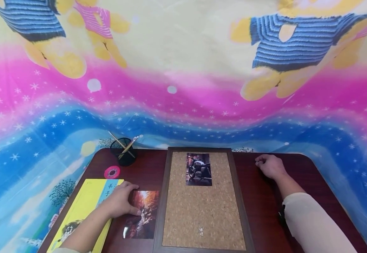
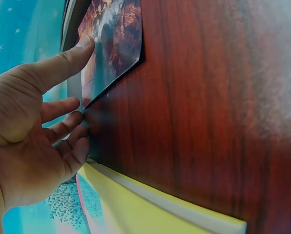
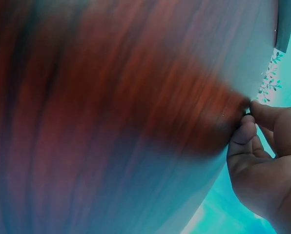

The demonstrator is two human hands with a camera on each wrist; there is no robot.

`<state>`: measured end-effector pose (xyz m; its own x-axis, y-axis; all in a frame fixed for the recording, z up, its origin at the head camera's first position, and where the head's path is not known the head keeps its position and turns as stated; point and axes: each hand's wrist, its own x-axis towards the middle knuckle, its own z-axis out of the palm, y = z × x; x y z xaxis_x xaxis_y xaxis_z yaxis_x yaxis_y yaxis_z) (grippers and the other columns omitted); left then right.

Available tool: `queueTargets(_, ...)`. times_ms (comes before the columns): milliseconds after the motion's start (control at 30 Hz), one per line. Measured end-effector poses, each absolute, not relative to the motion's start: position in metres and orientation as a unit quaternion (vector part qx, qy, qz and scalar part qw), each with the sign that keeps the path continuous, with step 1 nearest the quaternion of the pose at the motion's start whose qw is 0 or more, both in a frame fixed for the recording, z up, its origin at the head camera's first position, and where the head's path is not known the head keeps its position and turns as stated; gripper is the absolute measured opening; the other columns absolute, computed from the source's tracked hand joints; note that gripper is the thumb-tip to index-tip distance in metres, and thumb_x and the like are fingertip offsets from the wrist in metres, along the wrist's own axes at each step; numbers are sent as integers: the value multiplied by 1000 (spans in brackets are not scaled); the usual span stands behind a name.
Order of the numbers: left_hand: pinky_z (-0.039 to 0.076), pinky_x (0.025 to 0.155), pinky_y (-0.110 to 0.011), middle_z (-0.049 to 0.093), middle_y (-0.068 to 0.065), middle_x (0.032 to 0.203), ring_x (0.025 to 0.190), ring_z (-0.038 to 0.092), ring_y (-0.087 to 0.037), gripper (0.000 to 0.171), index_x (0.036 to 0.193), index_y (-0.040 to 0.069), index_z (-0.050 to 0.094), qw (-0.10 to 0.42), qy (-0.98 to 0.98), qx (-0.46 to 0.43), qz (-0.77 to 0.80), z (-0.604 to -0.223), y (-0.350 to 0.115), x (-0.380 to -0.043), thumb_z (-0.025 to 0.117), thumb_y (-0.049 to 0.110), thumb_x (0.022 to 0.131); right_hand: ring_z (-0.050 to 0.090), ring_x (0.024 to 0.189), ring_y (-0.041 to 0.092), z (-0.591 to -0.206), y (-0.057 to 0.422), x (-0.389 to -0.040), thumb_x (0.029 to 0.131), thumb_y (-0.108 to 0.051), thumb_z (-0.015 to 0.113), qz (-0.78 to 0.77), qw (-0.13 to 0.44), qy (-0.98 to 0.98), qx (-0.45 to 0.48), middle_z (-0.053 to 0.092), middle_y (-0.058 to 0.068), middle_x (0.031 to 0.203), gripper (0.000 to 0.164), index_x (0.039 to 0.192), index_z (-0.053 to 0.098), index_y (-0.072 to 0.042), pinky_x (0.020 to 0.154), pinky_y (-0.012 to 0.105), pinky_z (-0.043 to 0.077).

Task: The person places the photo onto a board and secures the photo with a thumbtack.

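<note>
In the head view my left hand is spread between a yellow book and a loose photo of an orange, wooded scene. Its thumb overlaps the photo, and the other fingers curve loosely near the book's edge. My right hand is at the far right of the dark red table, fingers bent. In the right wrist view, the thumb and a fingertip of that hand come together on a small dark thing, mostly hidden, at the table's edge.
A cork board in a brown frame lies mid-table, with a motorcycle photo at its top and a small whitish bit near its bottom. Back left are a black mesh pen cup and a pink roll. Patterned cloth hangs behind.
</note>
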<state>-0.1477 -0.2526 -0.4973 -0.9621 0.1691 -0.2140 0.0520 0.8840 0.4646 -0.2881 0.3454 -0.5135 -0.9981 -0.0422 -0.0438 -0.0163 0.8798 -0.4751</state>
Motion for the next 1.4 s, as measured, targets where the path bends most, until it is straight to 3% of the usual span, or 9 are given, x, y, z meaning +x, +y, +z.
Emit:
queueTargets(400, 52, 100, -54, 59, -9, 124, 119, 54, -34, 84, 123, 8, 68, 102, 967, 59, 227, -498, -250, -144, 103, 37, 52, 64, 99, 37, -511, 347, -283, 103, -18, 58, -270, 39, 962, -7, 70, 19, 113, 22, 113, 73, -4, 83, 53, 50)
queueTargets(533, 53, 98, -52, 58, -9, 123, 117, 54, -32, 82, 120, 8, 68, 99, 966, 53, 233, -499, -249, -144, 104, 35, 52, 63, 101, 37, -511, 350, -282, 103, -20, 57, -280, 47, 959, -5, 69, 20, 116, 24, 115, 72, -5, 82, 52, 51)
queueTargets(667, 54, 96, -50, 58, -8, 120, 113, 54, -30, 80, 118, 9, 67, 101, 965, 54, 237, -499, -249, -145, 104, 34, 51, 65, 94, 31, -511, 352, -280, 104, -24, 55, -301, 56, 952, 7, 70, 16, 108, 27, 117, 69, -4, 75, 45, 52)
queueTargets(867, 55, 93, -51, 59, -9, 122, 114, 54, -31, 88, 126, 9, 64, 108, 961, 62, 248, -496, -247, -146, 104, 31, 51, 67, 86, 23, -514, 354, -277, 107, -28, 55, -328, 59, 943, 14, 72, 11, 99, 29, 116, 67, -4, 69, 36, 53)
queueTargets(967, 56, 92, -51, 58, -10, 124, 115, 53, -31, 92, 131, 10, 64, 112, 959, 61, 251, -496, -246, -146, 104, 29, 50, 67, 85, 22, -514, 355, -276, 106, -28, 56, -331, 52, 942, 10, 71, 10, 97, 28, 118, 67, -4, 70, 36, 53)
queueTargets(1167, 59, 84, -41, 52, -8, 120, 102, 54, -24, 92, 134, 14, 63, 111, 956, 46, 266, -497, -241, -145, 104, 23, 52, 65, 80, 22, -517, 355, -276, 104, -27, 61, -337, 41, 941, 5, 70, 6, 91, 26, 117, 66, -5, 67, 36, 51)
queueTargets(1400, 54, 79, -37, 49, -9, 123, 97, 53, -21, 97, 140, 17, 59, 108, 953, 27, 283, -501, -239, -140, 103, 19, 54, 63, 79, 22, -517, 354, -272, 103, -31, 65, -342, 44, 939, -5, 69, 7, 92, 28, 117, 66, -7, 68, 37, 50)
